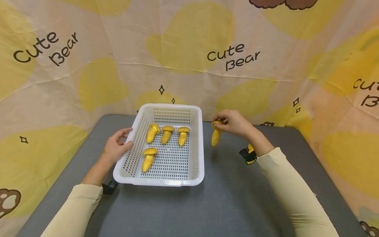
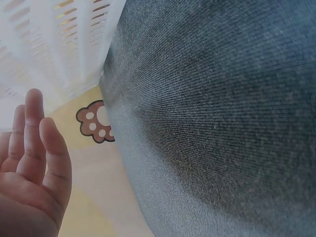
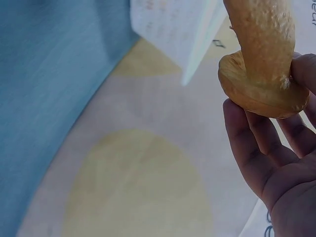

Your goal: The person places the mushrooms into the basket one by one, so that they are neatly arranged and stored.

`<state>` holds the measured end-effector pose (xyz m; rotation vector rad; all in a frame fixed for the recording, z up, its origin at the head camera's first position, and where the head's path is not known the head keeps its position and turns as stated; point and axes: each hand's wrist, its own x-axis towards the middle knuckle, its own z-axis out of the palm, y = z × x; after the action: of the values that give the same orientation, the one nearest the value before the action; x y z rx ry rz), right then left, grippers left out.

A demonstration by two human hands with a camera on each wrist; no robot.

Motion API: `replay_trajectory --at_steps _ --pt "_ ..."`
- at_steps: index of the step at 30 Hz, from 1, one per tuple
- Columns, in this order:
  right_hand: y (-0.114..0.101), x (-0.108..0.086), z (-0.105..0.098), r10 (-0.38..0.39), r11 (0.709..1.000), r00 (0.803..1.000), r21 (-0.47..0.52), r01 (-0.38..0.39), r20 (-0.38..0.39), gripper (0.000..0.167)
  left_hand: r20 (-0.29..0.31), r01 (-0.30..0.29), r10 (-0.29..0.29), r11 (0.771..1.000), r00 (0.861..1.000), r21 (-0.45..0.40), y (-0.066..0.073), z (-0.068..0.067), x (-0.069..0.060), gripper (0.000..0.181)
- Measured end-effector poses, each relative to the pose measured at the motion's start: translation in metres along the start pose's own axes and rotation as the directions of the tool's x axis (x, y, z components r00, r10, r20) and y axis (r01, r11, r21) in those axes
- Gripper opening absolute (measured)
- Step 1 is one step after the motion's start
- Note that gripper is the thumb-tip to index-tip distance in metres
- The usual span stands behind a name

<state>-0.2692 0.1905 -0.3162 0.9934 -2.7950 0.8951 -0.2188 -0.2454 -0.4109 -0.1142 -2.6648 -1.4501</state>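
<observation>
A white perforated plastic basket (image 1: 196, 158) stands left of centre on the grey table. Several yellow mushrooms lie inside it: three in a row toward the back, and one mushroom (image 1: 148, 161) at the front left. My left hand (image 1: 116, 146) touches the basket's left rim; in the left wrist view its fingers (image 2: 34, 128) look nearly straight beside the slotted wall. To the right of the basket, my right hand (image 1: 234, 123) pinches another yellow mushroom (image 1: 216, 136) by its cap, stem hanging down. The right wrist view shows fingers and thumb around that mushroom's cap (image 3: 261, 94).
The grey table (image 1: 165, 214) extends in front of the basket and to its right. A patterned cloth (image 1: 189, 39) with yellow patches and lettering hangs behind and at both sides. Black-and-yellow gear (image 1: 249, 154) shows beside my right wrist.
</observation>
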Motion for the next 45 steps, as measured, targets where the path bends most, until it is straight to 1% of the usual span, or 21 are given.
replay_trajectory --at_steps 7,13,19,23,26,32,35,40,45 --pt "-0.014 0.014 0.007 -0.068 0.998 0.997 0.011 0.068 -0.029 0.013 -0.002 -0.010 0.010 1.000 1.000 0.002 0.000 0.001 0.000 0.051" --pt "-0.025 0.025 0.016 -0.090 0.995 0.995 0.031 0.092 -0.052 0.014 -0.003 -0.015 0.015 1.000 1.000 0.004 -0.001 0.000 0.001 0.051" --pt "-0.042 0.036 0.026 -0.125 0.987 0.991 0.092 0.129 -0.046 0.014 -0.002 -0.009 0.009 1.000 1.000 0.007 -0.001 -0.001 0.001 0.051" --pt "-0.054 0.045 0.033 -0.156 0.983 0.987 0.090 0.160 -0.044 0.013 0.004 0.003 -0.003 1.000 1.000 0.007 0.000 -0.002 0.000 0.052" --pt "-0.063 0.051 0.039 -0.160 0.983 0.987 0.088 0.162 -0.032 0.013 0.007 0.008 -0.008 1.000 1.000 0.006 0.001 -0.002 0.000 0.052" --pt "-0.079 0.061 0.052 -0.186 0.974 0.982 0.130 0.185 -0.005 0.012 0.007 0.010 -0.010 1.000 1.000 0.006 0.000 -0.002 0.000 0.053" --pt "-0.087 0.065 0.059 -0.201 0.972 0.980 0.128 0.198 0.010 0.013 0.009 0.009 -0.009 1.000 1.000 -0.004 0.000 -0.002 0.000 0.053" --pt "-0.098 0.073 0.073 -0.189 0.979 0.981 0.091 0.184 0.048 0.013 0.014 0.006 -0.006 1.000 1.000 -0.008 0.000 -0.003 -0.001 0.053" --pt "-0.106 0.078 0.086 -0.145 0.982 0.987 0.129 0.135 0.075 0.015 0.011 0.005 -0.005 1.000 1.000 0.000 0.001 -0.002 0.000 0.054"
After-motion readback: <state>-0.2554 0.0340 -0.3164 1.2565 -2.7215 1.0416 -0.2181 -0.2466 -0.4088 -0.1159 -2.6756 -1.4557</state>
